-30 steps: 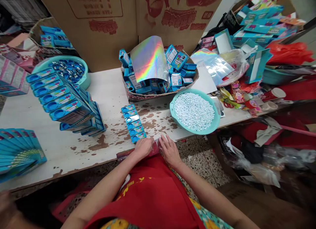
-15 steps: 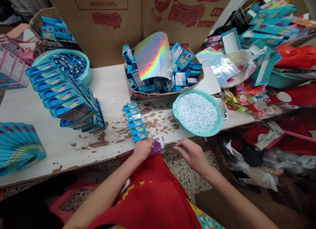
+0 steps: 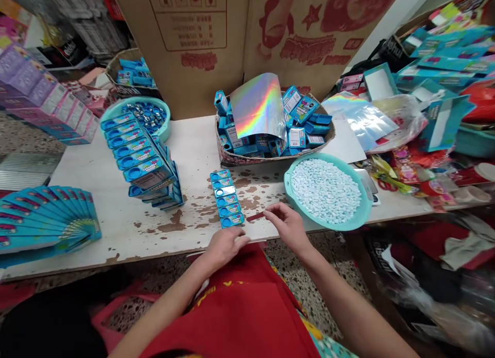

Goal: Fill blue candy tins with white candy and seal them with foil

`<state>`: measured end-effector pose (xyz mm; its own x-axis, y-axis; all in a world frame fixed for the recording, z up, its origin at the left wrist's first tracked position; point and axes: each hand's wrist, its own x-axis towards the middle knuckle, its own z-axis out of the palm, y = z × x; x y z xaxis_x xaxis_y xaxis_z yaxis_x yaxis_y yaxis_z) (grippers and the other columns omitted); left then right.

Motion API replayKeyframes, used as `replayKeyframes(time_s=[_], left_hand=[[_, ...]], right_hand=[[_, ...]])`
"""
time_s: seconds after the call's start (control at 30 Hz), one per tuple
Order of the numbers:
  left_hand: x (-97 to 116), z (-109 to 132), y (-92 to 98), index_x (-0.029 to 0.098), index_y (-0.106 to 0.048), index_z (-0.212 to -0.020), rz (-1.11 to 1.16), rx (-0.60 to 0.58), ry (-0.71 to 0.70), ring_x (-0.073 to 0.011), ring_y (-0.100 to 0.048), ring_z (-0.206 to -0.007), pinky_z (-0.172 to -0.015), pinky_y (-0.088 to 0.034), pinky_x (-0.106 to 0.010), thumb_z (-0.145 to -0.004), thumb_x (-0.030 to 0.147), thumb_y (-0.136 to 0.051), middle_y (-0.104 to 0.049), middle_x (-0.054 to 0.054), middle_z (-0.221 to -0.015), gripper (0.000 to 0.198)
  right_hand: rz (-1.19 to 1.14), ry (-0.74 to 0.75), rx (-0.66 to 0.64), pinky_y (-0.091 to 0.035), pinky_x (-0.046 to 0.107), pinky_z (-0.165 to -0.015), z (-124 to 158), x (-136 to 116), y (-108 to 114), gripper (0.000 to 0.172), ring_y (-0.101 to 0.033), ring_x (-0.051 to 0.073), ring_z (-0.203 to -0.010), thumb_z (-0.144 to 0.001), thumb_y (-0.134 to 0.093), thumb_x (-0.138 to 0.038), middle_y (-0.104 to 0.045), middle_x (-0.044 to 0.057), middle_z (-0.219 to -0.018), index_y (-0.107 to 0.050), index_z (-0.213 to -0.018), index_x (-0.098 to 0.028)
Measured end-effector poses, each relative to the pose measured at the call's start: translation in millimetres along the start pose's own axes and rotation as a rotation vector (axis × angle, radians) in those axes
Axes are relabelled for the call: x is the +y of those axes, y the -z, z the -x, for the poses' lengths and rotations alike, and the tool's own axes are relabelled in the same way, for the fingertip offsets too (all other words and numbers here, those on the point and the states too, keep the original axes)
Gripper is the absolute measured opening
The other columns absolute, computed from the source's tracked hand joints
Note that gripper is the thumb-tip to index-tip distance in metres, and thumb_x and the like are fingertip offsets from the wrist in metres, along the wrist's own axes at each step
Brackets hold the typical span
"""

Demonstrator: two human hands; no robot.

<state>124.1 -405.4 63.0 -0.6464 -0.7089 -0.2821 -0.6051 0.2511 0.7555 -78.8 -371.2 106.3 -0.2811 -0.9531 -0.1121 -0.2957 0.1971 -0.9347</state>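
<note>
My right hand point(image 3: 288, 226) is above the table's front edge, thumb and fingers pinched at the end of a thin dark red strip point(image 3: 255, 217). What the strip is made of, I cannot tell. At the table edge my left hand point(image 3: 225, 247) is closed with bent fingers, and whatever lies beneath them is hidden. Just beyond it stands a short row of small blue candy boxes point(image 3: 229, 208), each with a round recess on its upper face. One of them point(image 3: 225, 191) has a shiny, pale top.
Behind the row, a cut-down carton point(image 3: 270, 159) holds loose blue boxes and a holographic sheet point(image 3: 257, 108). A turquoise basin point(image 3: 365, 206) of white pellets stands at right. Stacked blue boxes point(image 3: 141, 159) and a basin of metallic pieces point(image 3: 164, 108) are at left.
The view has shifted, so the table sits further right. My right hand has come in over the table edge with the dark red strip. The shiny purple piece beside my left hand no longer shows.
</note>
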Motion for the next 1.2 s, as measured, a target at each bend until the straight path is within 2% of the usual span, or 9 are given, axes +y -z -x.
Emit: replayKeyframes(time_s=[0.07,0.13,0.2,0.27,0.37,0.43,0.57,0.9,1.2], left_hand=[[-6.4,4.4,14.4,0.021,-0.060,-0.095,0.271,0.159,0.150,-0.0193,-0.061,-0.083,-0.073,-0.048,-0.030,-0.083,0.045,-0.054,-0.067,-0.005,-0.095,0.027],[-10.5,4.5,25.0,0.021,-0.052,-0.112,0.580,0.245,0.223,-0.0187,-0.061,-0.089,-0.070,-0.050,-0.028,-0.071,0.042,-0.067,-0.062,-0.007,-0.109,0.048],[-11.5,-0.2,32.0,0.021,-0.047,-0.119,0.817,0.214,0.224,-0.0200,-0.061,-0.093,-0.067,-0.051,-0.027,-0.064,0.038,-0.073,-0.060,-0.009,-0.115,0.064],[-11.9,-7.7,36.7,0.016,-0.056,-0.102,0.915,0.191,0.230,-0.0182,-0.062,-0.081,-0.061,-0.049,-0.025,-0.065,0.038,-0.072,-0.065,-0.008,-0.095,0.046],[-16.9,-16.9,41.4,0.014,-0.058,-0.073,0.905,0.282,0.276,-0.0115,-0.052,-0.056,-0.052,-0.041,-0.022,-0.067,0.039,-0.068,-0.058,-0.001,-0.062,0.027],[-23.4,-18.1,42.3,0.015,-0.058,-0.071,0.875,0.348,0.298,-0.0102,-0.048,-0.052,-0.051,-0.039,-0.022,-0.066,0.037,-0.068,-0.054,0.002,-0.057,0.025],[-37.4,-11.5,35.1,0.016,-0.059,-0.080,0.837,0.359,0.296,-0.0114,-0.050,-0.058,-0.057,-0.040,-0.024,-0.069,0.037,-0.064,-0.056,0.001,-0.062,0.024],[-59.9,-4.2,17.1,0.017,-0.054,-0.082,0.576,0.296,0.259,-0.0130,-0.049,-0.069,-0.066,-0.038,-0.024,-0.076,0.028,-0.052,-0.055,0.001,-0.074,0.013],[-72.2,-8.5,5.8,0.019,-0.046,-0.086,0.522,0.281,0.235,-0.0132,-0.046,-0.071,-0.067,-0.036,-0.025,-0.079,0.025,-0.046,-0.048,0.002,-0.075,0.009]], right_hand=[[-0.123,-0.066,-0.024,-0.045,0.024,-0.066,-6.5,0.7,-12.9,0.032,-0.055,0.013,-0.070,-0.076,-0.066,-0.047,-0.061,0.002,-0.076,-0.060,-0.081,-0.015],[-0.205,-0.114,-0.072,-0.045,0.024,-0.065,-12.2,1.8,-27.9,0.034,-0.055,0.013,-0.069,-0.073,-0.067,-0.048,-0.061,0.003,-0.075,-0.060,-0.079,-0.015],[-0.249,-0.147,-0.098,-0.045,0.024,-0.064,-17.6,3.2,-44.1,0.034,-0.055,0.013,-0.068,-0.071,-0.069,-0.047,-0.062,0.003,-0.075,-0.060,-0.078,-0.015],[-0.296,-0.168,-0.107,-0.045,0.024,-0.064,-22.9,5.0,-59.8,0.033,-0.055,0.012,-0.068,-0.068,-0.071,-0.045,-0.062,0.003,-0.074,-0.061,-0.077,-0.015],[-0.359,-0.206,-0.116,-0.046,0.024,-0.065,-29.0,8.7,-79.7,0.032,-0.056,0.013,-0.067,-0.064,-0.073,-0.043,-0.063,0.002,-0.073,-0.062,-0.075,-0.014],[-0.379,-0.251,-0.109,-0.046,0.026,-0.066,-29.9,12.5,-89.4,0.033,-0.057,0.014,-0.069,-0.063,-0.073,-0.044,-0.064,0.003,-0.074,-0.063,-0.076,-0.014],[-0.361,-0.302,-0.098,-0.047,0.029,-0.071,-23.7,23.4,-99.7,0.033,-0.058,0.016,-0.072,-0.066,-0.072,-0.045,-0.066,0.005,-0.077,-0.065,-0.078,-0.015],[0.138,-0.051,0.085,-0.036,0.036,-0.093,-4.9,54.4,-108.8,0.018,-0.046,0.020,-0.096,-0.074,-0.069,-0.039,-0.051,0.007,-0.091,-0.072,-0.075,-0.021],[0.181,-0.059,0.143,-0.034,0.033,-0.092,-2.7,65.2,-116.4,0.013,-0.044,0.019,-0.100,-0.075,-0.068,-0.034,-0.046,0.005,-0.097,-0.072,-0.076,-0.021]])
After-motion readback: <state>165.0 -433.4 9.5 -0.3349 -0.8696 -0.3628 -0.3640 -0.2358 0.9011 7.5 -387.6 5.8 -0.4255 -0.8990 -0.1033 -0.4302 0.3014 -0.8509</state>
